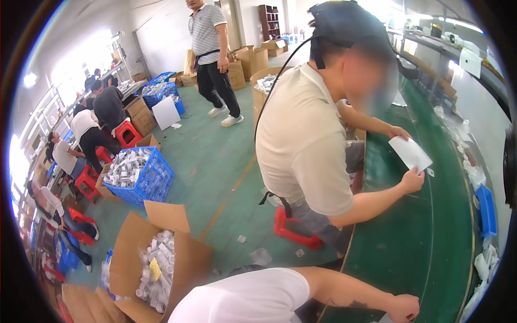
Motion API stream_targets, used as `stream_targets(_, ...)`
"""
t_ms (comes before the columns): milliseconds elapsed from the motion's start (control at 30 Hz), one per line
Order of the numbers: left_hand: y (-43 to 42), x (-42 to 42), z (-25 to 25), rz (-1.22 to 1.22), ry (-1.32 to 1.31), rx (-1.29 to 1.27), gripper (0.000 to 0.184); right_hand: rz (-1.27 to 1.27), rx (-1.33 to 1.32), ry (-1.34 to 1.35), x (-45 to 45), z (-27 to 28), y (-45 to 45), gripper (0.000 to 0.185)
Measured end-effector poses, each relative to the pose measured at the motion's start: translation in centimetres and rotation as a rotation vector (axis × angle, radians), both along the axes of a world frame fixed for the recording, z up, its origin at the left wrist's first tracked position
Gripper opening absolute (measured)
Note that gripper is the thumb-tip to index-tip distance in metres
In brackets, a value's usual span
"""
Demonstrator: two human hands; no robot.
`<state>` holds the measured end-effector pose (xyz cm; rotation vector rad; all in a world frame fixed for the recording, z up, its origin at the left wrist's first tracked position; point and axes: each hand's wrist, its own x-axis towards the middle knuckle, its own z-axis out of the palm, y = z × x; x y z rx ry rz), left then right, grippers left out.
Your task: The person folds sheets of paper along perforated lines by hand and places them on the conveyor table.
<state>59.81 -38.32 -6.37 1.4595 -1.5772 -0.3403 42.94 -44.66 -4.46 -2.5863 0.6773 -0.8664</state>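
At the bottom edge, a white-sleeved arm reaches right over the green work surface (398,258), and my left hand (404,308) is at its end. Its fingers look curled closed. A sliver of something white (385,318) shows beside the fingers, cut off by the frame edge, so what the hand grips cannot be made out. My right hand is out of view. Just beyond, a co-worker in a beige shirt (307,134) holds a white sheet (411,154) with both hands over the same surface. A small white piece (430,172) lies near that sheet.
An open cardboard box (188,264) of white plastic parts stands on the floor behind. Farther off are a blue crate (145,183) of similar parts and red stools (126,133). A blue bin (486,211) lines the far edge. Another person (210,48) stands in the aisle.
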Motion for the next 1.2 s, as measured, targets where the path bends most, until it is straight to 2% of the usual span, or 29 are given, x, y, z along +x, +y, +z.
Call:
stream_targets(100,-0.6,0.1,-1.0,-0.028,-0.029,-0.064,0.017,0.022,-0.007,-0.028,0.1,0.2,0.1,0.013)
stream_targets(167,-1.6,-0.5,-2.1,0.044,0.178,-0.014,0.007,0.043,-0.066,-0.025,0.1,0.2,0.0,0.015)
stream_targets(200,-1.5,-0.6,-2.1,0.034,0.179,-0.012,0.007,0.034,-0.065,-0.023,0.0,0.1,-0.1,0.015)
stream_targets(400,-1.1,-0.1,-1.4,0.017,0.377,-0.061,0.007,-0.002,0.087,-0.104,0.3,-0.2,-0.1,0.022)
stream_targets(467,-0.6,0.5,-0.5,0.024,0.496,-0.070,0.003,-0.065,0.262,-0.100,0.4,0.1,0.4,0.027)
stream_targets(500,-0.7,0.7,-0.4,0.024,0.496,-0.069,0.003,-0.065,0.262,-0.100,0.4,0.0,0.2,0.027)
stream_targets(600,-0.8,1.4,-0.2,0.082,0.562,-0.107,0.004,-0.084,0.331,-0.065,0.0,0.0,-0.1,0.032)
stream_targets(800,-0.6,3.3,0.4,0.188,0.667,-0.090,0.005,-0.135,0.256,0.093,-0.4,1.0,-0.7,0.039)
stream_targets(867,-0.4,3.6,0.7,0.176,0.688,-0.054,0.006,-0.072,0.450,0.085,-0.9,1.8,-1.2,0.034)
stream_targets(900,-0.3,3.7,0.8,0.163,0.712,-0.020,0.006,-0.070,0.450,0.086,-1.2,2.3,-1.3,0.034)
stream_targets(967,0.3,4.4,1.3,0.087,0.754,0.047,0.007,0.047,1.072,-0.129,-2.0,3.5,-1.6,0.028)
stream_targets(1000,0.4,4.5,1.4,0.006,0.794,0.116,0.008,0.073,1.127,-0.140,-2.4,3.7,-1.9,0.023)
stream_targets(1033,0.5,4.4,1.4,0.005,0.797,0.116,0.008,0.070,1.127,-0.138,-2.8,3.1,-2.5,0.023)
stream_targets(1100,0.6,4.2,1.5,-0.047,0.659,0.121,0.010,0.002,0.897,0.079,-2.4,3.4,-2.2,0.023)
stream_targets(1133,0.4,4.0,1.1,-0.048,0.659,0.123,0.010,0.001,0.899,0.079,-2.1,3.5,-2.0,0.023)
stream_targets(1200,0.2,3.5,0.3,-0.015,0.455,0.213,0.013,-0.063,0.325,0.500,-1.0,4.4,-0.9,0.020)
